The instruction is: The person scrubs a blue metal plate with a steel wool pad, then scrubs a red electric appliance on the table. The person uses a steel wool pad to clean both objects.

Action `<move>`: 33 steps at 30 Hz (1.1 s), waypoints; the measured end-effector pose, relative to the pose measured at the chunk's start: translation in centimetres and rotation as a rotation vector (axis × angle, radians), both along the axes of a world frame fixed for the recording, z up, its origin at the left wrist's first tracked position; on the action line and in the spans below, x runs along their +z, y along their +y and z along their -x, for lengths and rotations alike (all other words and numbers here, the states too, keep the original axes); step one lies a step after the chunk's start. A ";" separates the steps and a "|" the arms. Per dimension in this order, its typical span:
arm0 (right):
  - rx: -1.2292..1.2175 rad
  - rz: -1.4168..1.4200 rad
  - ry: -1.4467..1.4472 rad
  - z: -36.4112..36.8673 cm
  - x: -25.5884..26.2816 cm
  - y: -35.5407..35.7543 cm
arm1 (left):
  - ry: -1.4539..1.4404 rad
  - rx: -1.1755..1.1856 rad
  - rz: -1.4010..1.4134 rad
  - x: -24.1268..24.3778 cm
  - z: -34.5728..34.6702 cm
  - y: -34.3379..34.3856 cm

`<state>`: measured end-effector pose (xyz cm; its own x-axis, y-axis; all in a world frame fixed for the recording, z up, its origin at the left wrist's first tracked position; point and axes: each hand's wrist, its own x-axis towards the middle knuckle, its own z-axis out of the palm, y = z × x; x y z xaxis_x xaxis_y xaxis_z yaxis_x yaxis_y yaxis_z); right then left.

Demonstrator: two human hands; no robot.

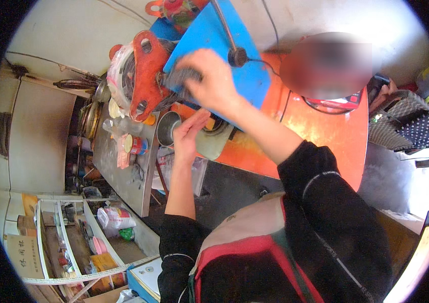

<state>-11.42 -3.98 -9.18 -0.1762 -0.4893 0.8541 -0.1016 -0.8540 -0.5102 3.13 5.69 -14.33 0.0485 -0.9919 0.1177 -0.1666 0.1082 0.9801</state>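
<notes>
A blue machine panel (233, 22) leans across the top middle, with an orange slotted metal bracket (147, 81) at its left. In front of the panel, my right hand (216, 81) curls its fingers around a dark object (186, 77) beside the bracket. Motion blur hides what that object is. Below it, my left hand (188, 134) is held upright with straight fingers and nothing in them. Its fingertips are close under my right hand, and a metal pot (168, 128) stands just to its left.
An orange tabletop (324, 140) extends right, bearing a red appliance (345, 101) partly blurred out. On a metal counter (118, 178) at left stands a labelled can (135, 145). White shelving (61, 219) with bags and boxes fills the lower left. A black metal rod (224, 22) crosses the blue panel.
</notes>
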 end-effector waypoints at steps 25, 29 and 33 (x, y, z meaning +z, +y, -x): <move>0.128 -0.379 0.322 1.1 -18.9 2.8 | -0.276 0.385 0.154 3.5 3.7 -1.2; 0.188 -0.241 -0.029 0.4 -9.2 2.7 | -0.425 0.391 0.140 4.2 3.1 -1.9; 0.061 -0.282 0.052 0.2 -13.2 2.0 | -0.385 0.371 0.154 4.4 4.2 -2.9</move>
